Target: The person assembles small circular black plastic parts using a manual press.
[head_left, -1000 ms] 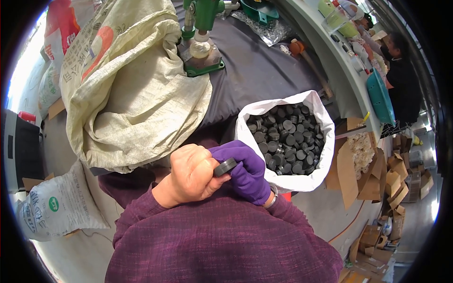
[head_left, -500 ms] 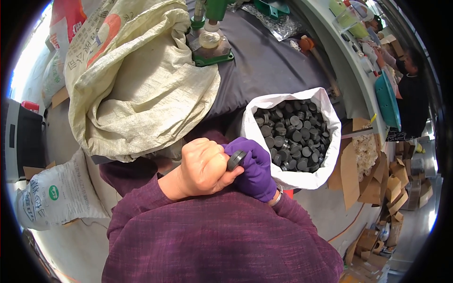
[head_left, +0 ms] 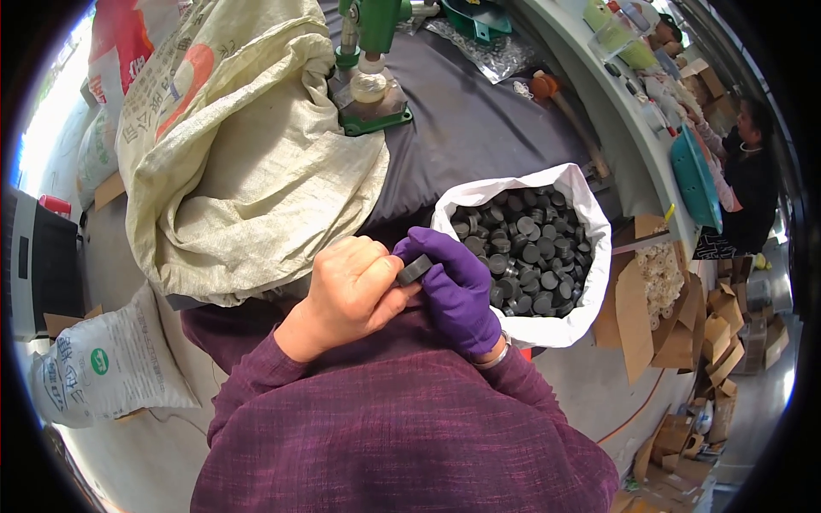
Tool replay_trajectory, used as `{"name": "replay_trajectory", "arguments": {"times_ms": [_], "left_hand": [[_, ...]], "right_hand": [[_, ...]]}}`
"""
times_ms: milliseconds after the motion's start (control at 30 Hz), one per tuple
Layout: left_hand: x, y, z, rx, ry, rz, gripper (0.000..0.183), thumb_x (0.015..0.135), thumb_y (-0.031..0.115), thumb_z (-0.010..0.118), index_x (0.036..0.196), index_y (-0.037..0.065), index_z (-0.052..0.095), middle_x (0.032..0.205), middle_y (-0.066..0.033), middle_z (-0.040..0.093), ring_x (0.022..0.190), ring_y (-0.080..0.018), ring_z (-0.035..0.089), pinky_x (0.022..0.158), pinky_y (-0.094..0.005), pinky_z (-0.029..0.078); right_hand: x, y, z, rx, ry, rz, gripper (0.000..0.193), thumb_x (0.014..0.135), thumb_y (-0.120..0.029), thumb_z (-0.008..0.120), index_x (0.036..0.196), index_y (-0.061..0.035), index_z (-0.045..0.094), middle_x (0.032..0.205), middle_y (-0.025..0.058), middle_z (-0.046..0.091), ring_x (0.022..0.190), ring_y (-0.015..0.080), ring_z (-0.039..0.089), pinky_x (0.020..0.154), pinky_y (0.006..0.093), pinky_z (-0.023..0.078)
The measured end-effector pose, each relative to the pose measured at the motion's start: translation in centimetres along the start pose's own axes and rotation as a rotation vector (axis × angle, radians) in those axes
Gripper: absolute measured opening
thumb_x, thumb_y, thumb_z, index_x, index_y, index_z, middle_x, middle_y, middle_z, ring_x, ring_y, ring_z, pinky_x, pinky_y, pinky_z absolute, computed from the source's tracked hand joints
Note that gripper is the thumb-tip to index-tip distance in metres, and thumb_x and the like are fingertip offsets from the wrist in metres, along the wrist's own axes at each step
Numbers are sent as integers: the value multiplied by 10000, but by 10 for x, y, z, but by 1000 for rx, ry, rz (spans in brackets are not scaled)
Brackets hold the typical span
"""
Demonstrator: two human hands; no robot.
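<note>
Between my two hands, low in front of my body, is a black round cap (head_left: 415, 270), shown with its ribbed-looking side edge tilted up. My bare left hand (head_left: 355, 286) is curled, with thumb and fingers closed on the cap's left side. My right hand (head_left: 457, 295), in a purple glove, has bent fingers wrapped against its other side; their tips are partly hidden. Just right of the glove stands a white sack (head_left: 556, 332) with a rolled rim, holding many similar black caps (head_left: 530, 248).
A cream woven sack (head_left: 256, 214) drapes over the dark-covered table (head_left: 462, 111) at the left. Behind it stands a green hand press (head_left: 372, 85). A wooden-handled hammer (head_left: 575, 120) lies at the table's right. Open cardboard boxes (head_left: 633, 321) and a seated co-worker (head_left: 748, 179) are farther right.
Both hands have spread slightly, the left one shifting left and down. The cap has turned between the fingers and shows more of its side. The view has shifted a little.
</note>
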State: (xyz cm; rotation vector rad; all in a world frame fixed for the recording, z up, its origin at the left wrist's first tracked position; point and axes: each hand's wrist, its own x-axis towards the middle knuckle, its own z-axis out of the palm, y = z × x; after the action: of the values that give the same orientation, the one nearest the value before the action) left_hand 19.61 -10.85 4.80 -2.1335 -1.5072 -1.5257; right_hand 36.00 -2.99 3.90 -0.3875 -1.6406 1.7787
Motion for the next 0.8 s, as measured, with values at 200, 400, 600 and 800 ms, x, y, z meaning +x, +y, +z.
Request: {"name": "replay_trajectory", "arguments": {"times_ms": [200,400,600,800], "left_hand": [[1,0,0,-80,19,-69,277,662,114,808,801,31,583,667,-76,518,555,-259,513,498,-365,398],[2,0,1,-165,66,-115,288,705,132,829,807,45,574,656,-72,534,551,-227,526,498,-327,399],[-5,-1,3,-277,84,-286,330,732,177,839,866,35,572,747,-75,552,581,-182,526,526,-296,415],[-2,-9,-1,-347,-25,-359,491,788,232,798,1192,13,623,886,-51,574,750,-149,543,669,-272,440]], "right_hand": [[1,-2,-9,-145,1,49,289,976,-67,556,1254,5,592,1151,78,650,1052,154,610,931,284,479],[-1,4,-1,179,19,253,256,1010,-182,531,1181,-3,598,1078,75,644,974,145,629,849,278,516],[4,2,5,-331,-154,-64,257,1034,-220,453,1088,-5,583,982,65,602,855,146,625,725,280,535],[10,1,14,-343,-91,-64,274,1036,-209,409,1013,2,582,907,57,595,786,130,610,677,264,513]]}}
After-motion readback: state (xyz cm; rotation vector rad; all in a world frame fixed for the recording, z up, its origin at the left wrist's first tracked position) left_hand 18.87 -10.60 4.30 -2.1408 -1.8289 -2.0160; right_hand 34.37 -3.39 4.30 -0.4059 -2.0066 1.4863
